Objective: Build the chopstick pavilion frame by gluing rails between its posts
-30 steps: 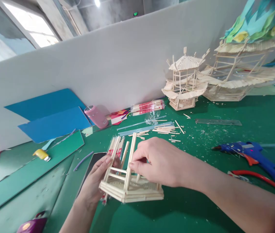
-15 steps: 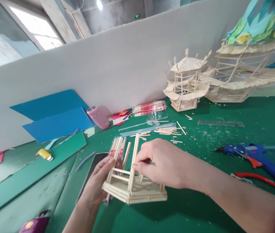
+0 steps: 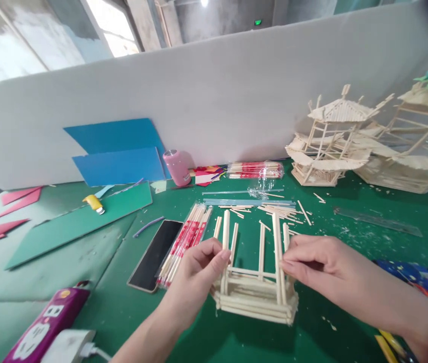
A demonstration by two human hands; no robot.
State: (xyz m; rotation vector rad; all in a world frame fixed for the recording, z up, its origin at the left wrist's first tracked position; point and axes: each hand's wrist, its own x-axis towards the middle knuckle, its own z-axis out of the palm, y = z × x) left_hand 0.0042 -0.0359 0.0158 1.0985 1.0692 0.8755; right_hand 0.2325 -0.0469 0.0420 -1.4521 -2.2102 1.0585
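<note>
A small pavilion frame built of wooden sticks (image 3: 253, 308) is held up in front of me, its layered base low and several posts rising from it. My left hand (image 3: 204, 267) pinches a post on the frame's left side between thumb and fingers. On the opposite side, my right hand (image 3: 314, 259) grips a post at the right corner. A thin rail crosses between the front posts. Beyond the frame lie loose cut sticks (image 3: 280, 212) and pale blue glue sticks (image 3: 247, 202).
Left of the frame lie wrapped chopsticks (image 3: 187, 242) and a black phone (image 3: 155, 257). A purple power strip (image 3: 49, 322) is at lower left. Behind stand a pink cup (image 3: 177, 168) and a finished stick pavilion (image 3: 329, 156). A blue glue gun (image 3: 421, 277) is partly behind my right arm.
The frame has moved right and turned so one side faces me. My left hand now pinches a nearer post, and my right hand has shifted right to the opposite corner. The view has swung left.
</note>
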